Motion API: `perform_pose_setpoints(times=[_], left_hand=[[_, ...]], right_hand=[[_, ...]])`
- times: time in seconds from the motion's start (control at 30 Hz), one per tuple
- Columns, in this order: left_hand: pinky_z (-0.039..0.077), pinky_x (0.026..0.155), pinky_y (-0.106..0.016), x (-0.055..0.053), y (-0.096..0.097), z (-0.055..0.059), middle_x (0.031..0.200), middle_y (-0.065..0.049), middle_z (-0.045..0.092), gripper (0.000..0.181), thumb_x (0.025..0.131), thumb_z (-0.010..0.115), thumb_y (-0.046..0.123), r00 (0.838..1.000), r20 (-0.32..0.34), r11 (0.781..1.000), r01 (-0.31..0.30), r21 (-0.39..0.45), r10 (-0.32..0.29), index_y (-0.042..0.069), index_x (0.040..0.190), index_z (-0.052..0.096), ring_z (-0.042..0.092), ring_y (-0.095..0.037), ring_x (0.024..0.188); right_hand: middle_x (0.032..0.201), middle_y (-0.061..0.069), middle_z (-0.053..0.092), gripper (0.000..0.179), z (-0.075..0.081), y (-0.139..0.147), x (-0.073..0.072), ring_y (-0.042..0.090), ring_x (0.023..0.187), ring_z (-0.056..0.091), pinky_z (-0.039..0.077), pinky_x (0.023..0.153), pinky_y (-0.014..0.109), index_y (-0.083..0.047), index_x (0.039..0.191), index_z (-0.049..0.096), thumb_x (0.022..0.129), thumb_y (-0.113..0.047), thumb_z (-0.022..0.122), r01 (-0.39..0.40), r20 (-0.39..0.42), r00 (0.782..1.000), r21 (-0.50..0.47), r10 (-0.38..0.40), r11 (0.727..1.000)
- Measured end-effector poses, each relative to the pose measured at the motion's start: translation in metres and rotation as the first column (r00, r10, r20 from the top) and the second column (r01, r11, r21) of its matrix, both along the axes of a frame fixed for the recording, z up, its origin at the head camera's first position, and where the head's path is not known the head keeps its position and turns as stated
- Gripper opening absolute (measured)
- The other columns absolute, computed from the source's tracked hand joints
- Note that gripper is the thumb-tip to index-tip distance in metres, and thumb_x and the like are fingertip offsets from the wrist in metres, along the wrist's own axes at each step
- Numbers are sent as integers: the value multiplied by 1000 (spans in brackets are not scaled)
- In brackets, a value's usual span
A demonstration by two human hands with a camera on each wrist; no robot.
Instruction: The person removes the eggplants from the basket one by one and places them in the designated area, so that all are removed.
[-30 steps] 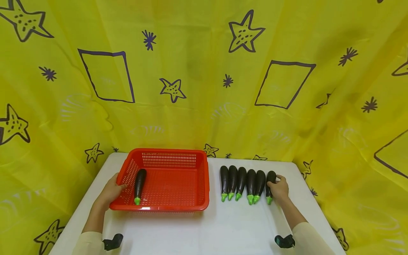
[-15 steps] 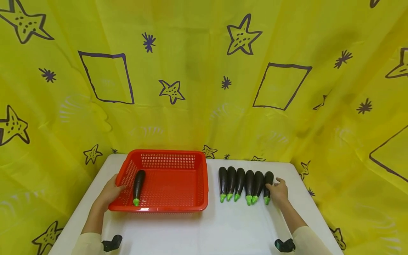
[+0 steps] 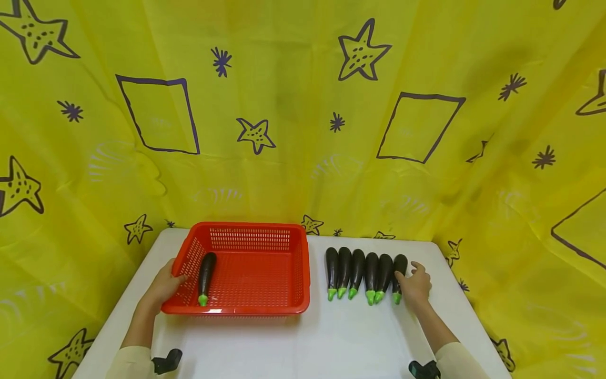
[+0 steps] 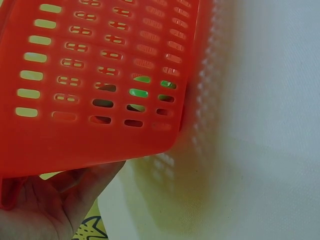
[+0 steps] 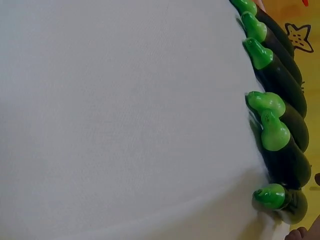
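Observation:
My left hand [image 3: 163, 288] grips the left rim of a red perforated plastic basket [image 3: 258, 309], its thumb over the rim. Inside the basket, near that side, lies one dark eggplant [image 3: 205, 276] with a green stem end. To the right several eggplants [image 3: 371, 273] lie side by side in a row, green ends toward me. At the rightmost eggplant [image 3: 401, 263] my right hand [image 3: 416, 284] has its thumb against the side while the other fingers stand off to the right. The right wrist view catches only a bit of that hand [image 5: 299, 233] in the lower corner.
Everything rests on a white table [image 3: 303, 347]. A yellow patterned curtain [image 3: 293, 179] hangs close behind the table and along both sides. A dark wrist-worn device [image 3: 168, 361] sits beside each sleeve.
My right hand's fingers have come off the rightmost eggplant and spread to the right. That eggplant sits slightly closer to the row. The left hand and basket stay put.

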State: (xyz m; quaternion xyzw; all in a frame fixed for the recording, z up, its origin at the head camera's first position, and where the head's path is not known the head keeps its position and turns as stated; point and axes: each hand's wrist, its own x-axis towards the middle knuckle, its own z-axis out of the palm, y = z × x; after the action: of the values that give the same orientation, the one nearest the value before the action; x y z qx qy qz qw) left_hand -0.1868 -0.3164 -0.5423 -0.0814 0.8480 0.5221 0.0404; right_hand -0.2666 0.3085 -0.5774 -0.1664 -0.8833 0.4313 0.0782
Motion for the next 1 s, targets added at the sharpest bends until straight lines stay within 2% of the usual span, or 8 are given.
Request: perform_pose_setpoints(times=[0.1,0.23,0.43,0.7,0.83,1.0], left_hand=[[60,77,-44,0,0,0,121,-38,57,49,102,49,-1,1000,8,1000,-2,5,2,-16,145,29,67,-35,97],[60,76,-44,0,-1,-2,119,-36,58,46,103,49,-1,1000,12,1000,0,16,0,-16,142,31,67,-34,96],[59,74,-41,-1,-2,-3,119,-35,58,45,103,48,-2,1000,9,1000,-2,18,1,-15,143,31,67,-32,95],[59,76,-41,-1,-2,-1,119,-36,58,45,102,49,-3,1000,-6,1000,-5,18,5,-16,142,32,66,-33,96],[59,77,-41,-1,0,-1,121,-36,57,46,101,49,-4,1000,-8,1000,-7,23,7,-16,143,32,66,-34,98],[58,76,-40,-1,1,-1,121,-37,56,48,101,49,-4,1000,-3,1000,-12,17,12,-17,144,31,66,-34,98]], right_hand=[[139,42,42,67,4,-7,1,63,128,34,30,102,73,13,151,35,97,-13,66,-21,-41,999,45,23,999],[139,40,44,65,10,-21,5,60,128,34,29,102,70,12,150,38,97,-12,67,-79,-85,993,66,84,995],[142,36,41,66,22,-47,11,55,131,32,32,106,64,11,153,36,99,-11,68,-183,-112,976,25,184,983],[143,32,44,67,27,-86,20,49,128,44,41,105,62,6,152,42,97,-11,75,-306,-171,939,-16,299,952],[140,30,46,66,27,-107,27,47,125,48,45,102,60,6,151,43,96,-8,76,-395,-219,899,-32,380,918],[138,28,50,67,31,-131,35,45,121,53,48,98,60,6,150,45,93,-5,79,-513,-299,827,-56,476,856]])
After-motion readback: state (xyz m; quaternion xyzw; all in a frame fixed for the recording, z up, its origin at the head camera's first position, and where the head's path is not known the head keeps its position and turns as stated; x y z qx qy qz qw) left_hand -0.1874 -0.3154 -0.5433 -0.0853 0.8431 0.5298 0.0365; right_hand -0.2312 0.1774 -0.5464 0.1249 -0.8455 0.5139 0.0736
